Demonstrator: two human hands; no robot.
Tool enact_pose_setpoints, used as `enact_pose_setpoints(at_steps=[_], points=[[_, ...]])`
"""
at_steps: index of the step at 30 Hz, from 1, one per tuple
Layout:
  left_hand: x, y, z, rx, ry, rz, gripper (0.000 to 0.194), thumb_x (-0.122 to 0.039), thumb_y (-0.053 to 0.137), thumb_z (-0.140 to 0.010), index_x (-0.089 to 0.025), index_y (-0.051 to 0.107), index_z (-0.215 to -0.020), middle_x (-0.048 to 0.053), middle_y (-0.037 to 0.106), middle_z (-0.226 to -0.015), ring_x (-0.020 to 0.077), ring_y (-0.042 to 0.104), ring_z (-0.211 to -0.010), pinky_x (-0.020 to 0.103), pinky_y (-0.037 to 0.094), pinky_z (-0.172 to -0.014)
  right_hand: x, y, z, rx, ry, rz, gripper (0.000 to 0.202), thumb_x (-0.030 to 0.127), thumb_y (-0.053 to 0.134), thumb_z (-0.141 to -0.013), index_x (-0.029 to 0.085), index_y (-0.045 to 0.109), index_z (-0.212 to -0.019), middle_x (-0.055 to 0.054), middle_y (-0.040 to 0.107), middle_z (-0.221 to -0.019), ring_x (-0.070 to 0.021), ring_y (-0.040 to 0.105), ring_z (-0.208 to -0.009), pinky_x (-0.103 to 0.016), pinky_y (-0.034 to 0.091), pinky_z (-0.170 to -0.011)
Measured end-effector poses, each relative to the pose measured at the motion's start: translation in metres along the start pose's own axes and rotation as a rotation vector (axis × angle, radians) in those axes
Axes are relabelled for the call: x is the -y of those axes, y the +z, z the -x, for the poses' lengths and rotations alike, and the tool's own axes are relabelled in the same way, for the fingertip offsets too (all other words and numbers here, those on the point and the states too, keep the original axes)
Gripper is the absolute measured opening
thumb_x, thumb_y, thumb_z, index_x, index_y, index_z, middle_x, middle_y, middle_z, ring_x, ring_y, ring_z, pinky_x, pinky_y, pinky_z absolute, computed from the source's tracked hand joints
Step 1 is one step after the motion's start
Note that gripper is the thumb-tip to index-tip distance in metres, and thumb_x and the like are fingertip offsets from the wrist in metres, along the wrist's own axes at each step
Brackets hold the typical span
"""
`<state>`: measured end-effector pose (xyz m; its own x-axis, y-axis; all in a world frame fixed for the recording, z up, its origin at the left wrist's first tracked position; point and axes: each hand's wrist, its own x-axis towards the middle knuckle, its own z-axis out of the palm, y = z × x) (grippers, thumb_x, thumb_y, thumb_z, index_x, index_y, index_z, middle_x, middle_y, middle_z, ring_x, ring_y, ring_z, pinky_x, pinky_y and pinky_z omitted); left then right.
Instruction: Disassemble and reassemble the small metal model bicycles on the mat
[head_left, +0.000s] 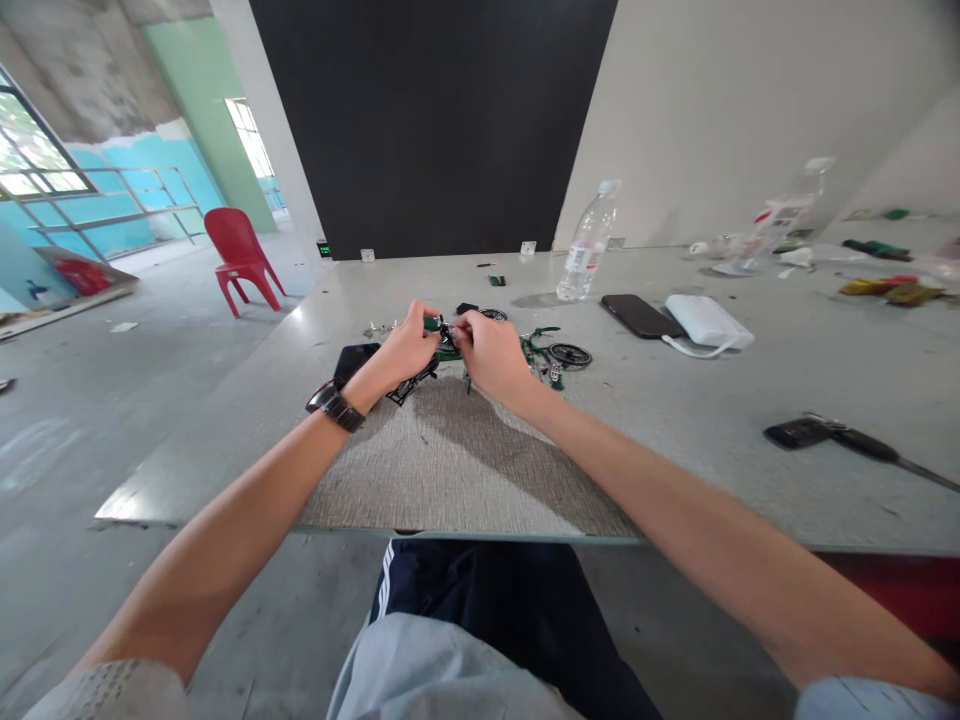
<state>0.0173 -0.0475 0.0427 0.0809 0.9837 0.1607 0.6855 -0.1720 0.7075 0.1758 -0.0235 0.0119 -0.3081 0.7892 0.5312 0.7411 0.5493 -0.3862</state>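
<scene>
Just above the table, my left hand (pixel 409 350) and my right hand (pixel 491 358) meet, fingers closed from both sides on a small green and black model bicycle part (pixel 448 350). The fingers cover much of it. Right of my right hand lie a small spoked wheel (pixel 570 356) and thin green frame pieces (pixel 541 338). A second wheel (pixel 493 314) shows partly behind the fingers. Under my left wrist is a black lattice-like piece (pixel 409 386), beside a dark flat object (pixel 355 360) that the arm partly hides.
A grey textured mat (pixel 450 470) covers the table's front. Toward the right are a plastic bottle (pixel 586 245), a black phone (pixel 640 316), a white power bank (pixel 706 322) with a cable, keys (pixel 799 432) and a screwdriver (pixel 862 443). A red chair (pixel 238 250) stands beyond the table's left.
</scene>
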Motion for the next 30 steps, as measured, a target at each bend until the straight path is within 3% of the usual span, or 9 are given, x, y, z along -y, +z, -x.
enact_pose_setpoints(at_steps=[5,10,19,30], points=[[0.006,0.000,-0.004,0.001,0.010,-0.026,0.032,-0.019,0.048,-0.096,-0.017,0.049,-0.128,0.003,0.052,-0.080,0.0199,0.052,-0.075,0.035,0.040,-0.077,0.002,-0.002,0.001,0.018,-0.025,0.087,0.027,0.018,0.040,-0.101,0.014,0.066,-0.105,-0.013,0.074,-0.093,-0.0238,0.062,-0.080,-0.034,0.034,-0.070],[0.006,-0.004,-0.006,0.086,-0.009,-0.052,0.033,-0.019,0.049,-0.095,-0.017,0.049,-0.128,0.003,0.056,-0.080,0.0189,0.050,-0.072,0.034,0.037,-0.071,0.001,0.001,0.002,0.057,-0.061,0.091,0.034,0.016,0.040,-0.100,0.013,0.065,-0.124,-0.013,0.075,-0.095,-0.0237,0.063,-0.080,-0.033,0.033,-0.068],[-0.013,-0.011,0.002,0.176,-0.105,-0.094,0.035,-0.018,0.047,-0.098,-0.014,0.048,-0.133,0.003,0.057,-0.079,0.0174,0.046,-0.069,0.033,0.034,-0.066,-0.002,0.002,0.001,0.081,-0.083,0.103,0.027,0.014,0.044,-0.099,0.017,0.069,-0.094,-0.007,0.070,-0.080,-0.0194,0.055,-0.069,-0.033,0.028,-0.065],[-0.011,-0.008,0.000,0.179,-0.065,-0.119,0.032,-0.015,0.044,-0.098,-0.014,0.048,-0.129,0.001,0.054,-0.077,0.0168,0.048,-0.070,0.032,0.035,-0.067,0.004,-0.005,0.000,0.137,-0.037,0.137,0.025,0.012,0.044,-0.096,0.017,0.066,-0.085,-0.008,0.067,-0.077,-0.0195,0.053,-0.068,-0.033,0.029,-0.064]])
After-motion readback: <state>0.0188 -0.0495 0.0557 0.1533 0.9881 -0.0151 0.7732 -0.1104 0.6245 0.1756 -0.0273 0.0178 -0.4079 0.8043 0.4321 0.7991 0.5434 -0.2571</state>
